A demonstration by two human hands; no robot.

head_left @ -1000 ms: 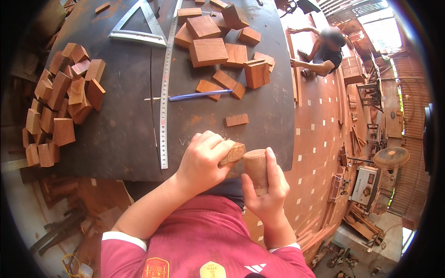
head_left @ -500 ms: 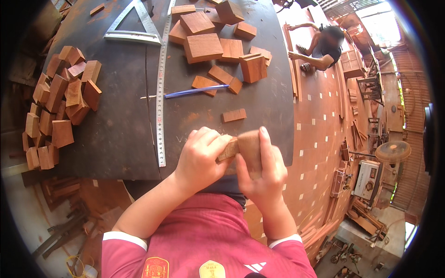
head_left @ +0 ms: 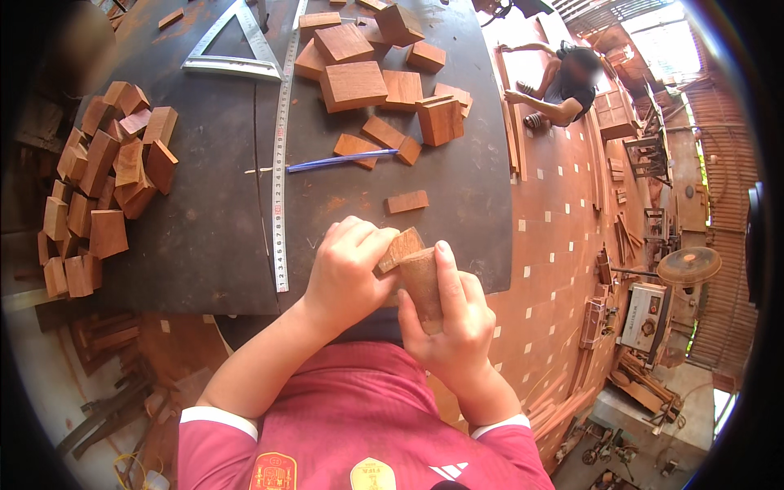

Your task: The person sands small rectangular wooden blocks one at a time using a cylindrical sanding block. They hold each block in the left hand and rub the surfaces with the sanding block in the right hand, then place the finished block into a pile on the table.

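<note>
My left hand (head_left: 345,265) is closed around a small reddish-brown wooden block (head_left: 399,250), whose end sticks out past the fingers. In my right hand (head_left: 459,320) is a longer brown block (head_left: 422,287) with a dull, rough-looking face and a curved top edge; the index finger lies along its side. The two blocks meet, or nearly so, just over the near edge of the dark table (head_left: 220,204). Beyond them on the tabletop lies a lone small wooden block (head_left: 407,202).
Blue thin rods (head_left: 343,159) lie by a pile of wooden blocks (head_left: 353,86). A measuring tape strip (head_left: 280,180) runs up the table beside a metal triangle square (head_left: 233,65). More blocks (head_left: 106,171) are grouped at left. Another person (head_left: 563,86) crouches at upper right; a fan (head_left: 690,265) stands right.
The right-hand block has moved down and left against the left-hand block. The left-hand block has tipped upward. Both hands keep hold.
</note>
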